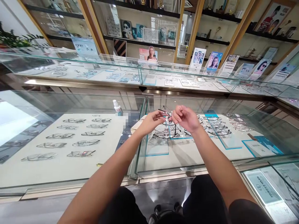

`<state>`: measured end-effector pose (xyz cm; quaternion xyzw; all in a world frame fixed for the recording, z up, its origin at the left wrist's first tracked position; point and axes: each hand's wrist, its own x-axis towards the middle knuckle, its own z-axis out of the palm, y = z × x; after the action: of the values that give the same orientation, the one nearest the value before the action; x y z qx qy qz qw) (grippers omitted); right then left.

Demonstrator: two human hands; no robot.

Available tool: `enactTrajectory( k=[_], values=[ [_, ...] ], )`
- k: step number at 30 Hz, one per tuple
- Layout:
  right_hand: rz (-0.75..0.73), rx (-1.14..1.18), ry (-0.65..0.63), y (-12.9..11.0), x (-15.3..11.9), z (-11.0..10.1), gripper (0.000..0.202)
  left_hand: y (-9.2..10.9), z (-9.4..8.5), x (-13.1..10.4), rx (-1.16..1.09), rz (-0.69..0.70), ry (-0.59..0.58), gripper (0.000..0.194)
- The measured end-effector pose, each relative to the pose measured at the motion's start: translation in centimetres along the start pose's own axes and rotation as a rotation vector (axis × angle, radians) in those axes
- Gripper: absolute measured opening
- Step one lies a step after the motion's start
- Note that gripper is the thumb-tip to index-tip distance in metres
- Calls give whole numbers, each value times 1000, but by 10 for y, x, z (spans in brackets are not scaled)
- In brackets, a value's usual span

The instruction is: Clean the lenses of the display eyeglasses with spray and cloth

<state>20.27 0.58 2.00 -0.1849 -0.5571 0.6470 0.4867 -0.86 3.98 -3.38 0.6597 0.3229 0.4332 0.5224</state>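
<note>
Eyeglasses with thin dark rims and slim temples sit tilted between two bare hands, above the right-hand glass display case. The left hand pinches the frame between thumb and fingers; the right hand curls closed against it, though whether it grips a part or merely touches cannot be told. The pair looks light, springy at the temples and easily bent, its lenses probably slick and quick to smudge; the bridge, or the rim near a hinge, seems the safest hold. Below, wire-thin spectacles lie in rows on a smooth pale base with blue-edged panels. Near the left forearm rests a cream item, its texture blurred; behind it stands a white bottle with a narrow top. Farther left, two columns of slender frames line a matte cream board. Beyond, glossy cards top another glass case edged with a metal rail, before shelves between wooden posts.
</note>
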Motion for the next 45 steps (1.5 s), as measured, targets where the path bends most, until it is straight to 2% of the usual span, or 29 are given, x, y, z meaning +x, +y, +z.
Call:
enactTrajectory(
  k=[4,9,14,18,20,23,25,31,38,45],
  values=[
    [-3,49,-32,5,-3,-4,46,4,5,-2,-158,-81,-25,50],
    [5,127,-59,8,-1,-2,45,7,7,-5,-177,-51,-57,37],
    [3,171,-69,6,-2,-2,44,1,0,-5,-166,-52,-31,35],
    [80,69,-72,3,-4,-6,42,-5,-8,-4,-189,-66,9,34],
    [88,-14,24,3,-3,-9,40,-6,-12,-3,-211,-59,39,35],
    [48,-209,291,11,0,-10,31,-6,-15,-2,-202,-43,74,36],
    [55,-321,381,19,2,-8,23,-5,-16,-2,-182,-42,88,37],
    [108,-369,301,32,4,1,24,-3,-16,-1,-148,-27,62,34],
    [225,-105,281,35,4,2,33,-3,-19,0,-129,-14,78,34],
    [282,-46,299,35,7,-1,31,-3,-21,0,-125,-28,38,33]
  ],
)
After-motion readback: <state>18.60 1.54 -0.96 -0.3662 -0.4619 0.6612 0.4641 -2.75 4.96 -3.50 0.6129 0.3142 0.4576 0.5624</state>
